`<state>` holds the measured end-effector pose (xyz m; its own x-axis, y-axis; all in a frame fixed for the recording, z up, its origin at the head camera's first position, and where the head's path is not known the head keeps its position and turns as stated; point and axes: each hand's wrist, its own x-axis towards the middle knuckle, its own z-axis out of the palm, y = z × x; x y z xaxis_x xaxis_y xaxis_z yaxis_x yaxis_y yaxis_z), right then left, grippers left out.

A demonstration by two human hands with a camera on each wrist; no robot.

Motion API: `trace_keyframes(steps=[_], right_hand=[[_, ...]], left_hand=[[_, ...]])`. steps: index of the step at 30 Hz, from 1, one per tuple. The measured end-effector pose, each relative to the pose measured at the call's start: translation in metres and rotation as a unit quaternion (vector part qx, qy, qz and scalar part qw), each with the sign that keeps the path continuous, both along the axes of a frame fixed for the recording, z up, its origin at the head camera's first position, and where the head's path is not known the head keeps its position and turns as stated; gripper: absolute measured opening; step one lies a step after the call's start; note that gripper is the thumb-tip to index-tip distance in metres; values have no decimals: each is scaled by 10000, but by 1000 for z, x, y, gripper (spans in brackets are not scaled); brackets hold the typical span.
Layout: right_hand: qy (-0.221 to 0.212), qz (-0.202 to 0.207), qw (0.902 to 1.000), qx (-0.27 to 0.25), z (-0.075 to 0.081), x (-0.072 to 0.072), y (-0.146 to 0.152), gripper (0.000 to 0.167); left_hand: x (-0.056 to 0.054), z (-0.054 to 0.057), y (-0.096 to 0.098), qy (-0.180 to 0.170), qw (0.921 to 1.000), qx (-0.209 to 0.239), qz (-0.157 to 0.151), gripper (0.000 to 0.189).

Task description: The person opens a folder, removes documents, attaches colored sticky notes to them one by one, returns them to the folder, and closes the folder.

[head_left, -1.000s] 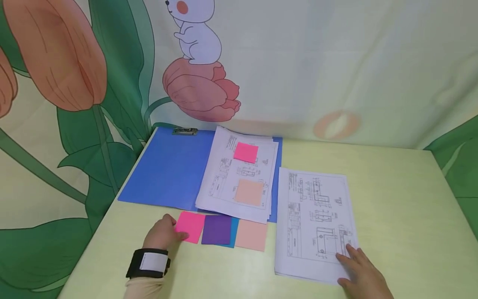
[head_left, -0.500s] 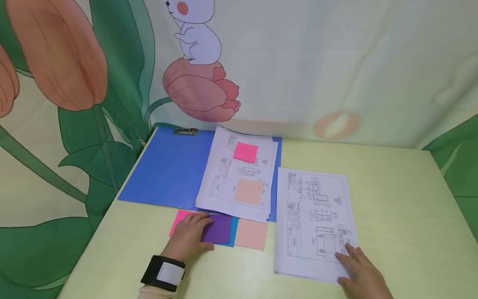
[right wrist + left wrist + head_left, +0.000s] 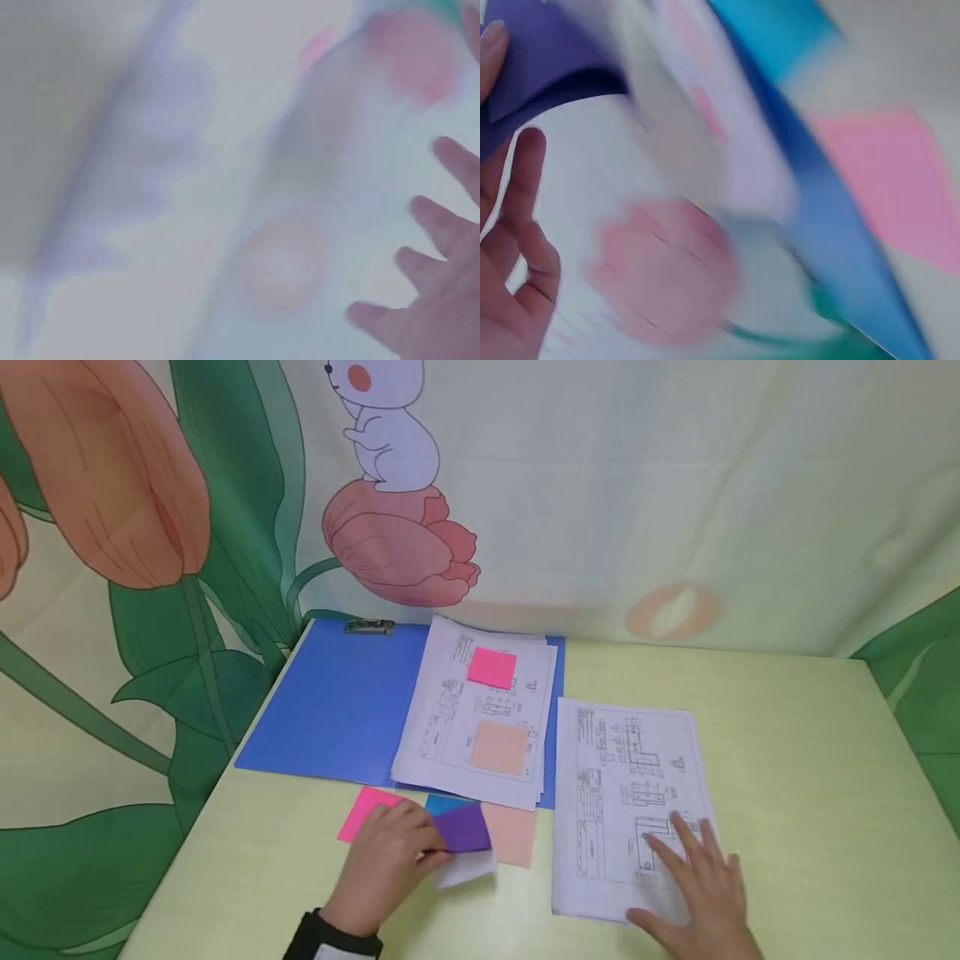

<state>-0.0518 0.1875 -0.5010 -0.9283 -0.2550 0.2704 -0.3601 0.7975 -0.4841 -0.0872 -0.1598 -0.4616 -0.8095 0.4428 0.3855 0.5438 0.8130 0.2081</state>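
Note:
In the head view my left hand (image 3: 393, 856) pinches a purple sticky note (image 3: 463, 828), lifted and tilted off the table. A white flap (image 3: 471, 870) shows beneath it; whether it is the note's underside or a separate sheet I cannot tell. Fingers and purple paper also fill the upper left of the left wrist view. Under and around that hand lie a pink sticky note (image 3: 365, 810), a blue one (image 3: 444, 802) and a peach one (image 3: 513, 839). My right hand (image 3: 701, 881), fingers spread, is over the lower right of a stack of printed drawings (image 3: 600, 852).
A blue clipboard folder (image 3: 337, 702) lies open at the back, its metal clip (image 3: 369, 627) at the top. More drawing sheets (image 3: 442, 727) rest on its right side, bearing a pink note (image 3: 492, 667) and a peach note (image 3: 500, 747). A patterned curtain (image 3: 570, 502) hangs behind the table.
My left hand has moved right from the pink note to the purple one and raised it, uncovering more of the blue note. My right hand has shifted left over the drawings, fingers spreading.

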Motion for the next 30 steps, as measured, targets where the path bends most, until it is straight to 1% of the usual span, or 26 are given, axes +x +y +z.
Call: trace_keyframes(steps=[1,3,4,6,8,10,12,13,15,16,17,18,19,20,21,22,23,24,25,26,27,28,29,30], right_hand=[[437,294,9986,-85,10,2,-15,71],[947,844,9919,-91,27,5,-44,63],[971,1058,9896,-77,33,7,-56,57],[921,1329,9868,-61,42,9,-71,40],[721,1395,9875,-114,45,11,-76,27],[446,1437,9883,-254,45,12,-76,20],[174,1450,9887,-342,43,15,-75,21],[43,1423,9893,-304,42,16,-75,22],[-36,1425,9891,-375,38,18,-75,24],[47,1444,9884,-479,35,18,-75,24],[210,1450,9873,-614,33,18,-74,24],[491,1447,9852,-774,30,18,-74,19],[756,1453,9816,-977,28,17,-73,12],[997,1449,9772,-1189,27,16,-72,6],[1224,1437,9718,-1415,26,16,-71,4],[1416,1434,9657,-1636,25,15,-70,10],[1540,1409,9607,-1832,25,15,-70,16],[1639,1377,9559,-2010,25,15,-70,21],[1708,1350,9507,-2209,26,15,-70,18],[1760,1311,9458,-2393,26,17,-71,15],[1802,1282,9401,-2594,27,18,-73,10],[1843,1256,9344,-2776,27,19,-74,7],[1882,1227,9289,-2945,28,20,-77,4],[1910,1198,9234,-3108,28,21,-79,5]], left_hand=[[6,5,13,76,9997,-94,-213,20],[16,11,38,64,9977,-275,-616,24],[20,12,49,9,9962,-334,-805,26],[26,14,66,-103,9933,-425,-1073,28],[29,14,76,-208,9910,-470,-1239,28],[31,13,82,-265,9900,-405,-1325,28],[32,11,85,-385,9890,-320,-1393,27],[32,10,86,-404,9887,-290,-1415,27],[33,8,88,-495,9884,-193,-1423,27],[33,7,88,-629,9886,-57,-1367,28],[34,5,87,-861,9879,161,-1281,29],[34,4,86,-1131,9857,429,-1173,30],[34,3,85,-1530,9791,795,-1082,31],[35,2,83,-2098,9640,1279,-1019,33],[35,2,80,-2694,9398,1864,-976,35],[35,2,78,-3326,9034,2524,-982,38],[35,2,76,-3907,8581,3169,-1034,40],[35,2,74,-4386,8091,3750,-1113,41],[35,2,73,-4799,7589,4243,-1168,39],[35,2,73,-5090,7149,4644,-1190,37],[34,2,73,-5246,6836,4934,-1186,35],[34,2,75,-5321,6606,5169,-1152,33],[34,1,78,-5328,6469,5344,-1093,32],[34,1,81,-5305,6410,5458,-993,33]])
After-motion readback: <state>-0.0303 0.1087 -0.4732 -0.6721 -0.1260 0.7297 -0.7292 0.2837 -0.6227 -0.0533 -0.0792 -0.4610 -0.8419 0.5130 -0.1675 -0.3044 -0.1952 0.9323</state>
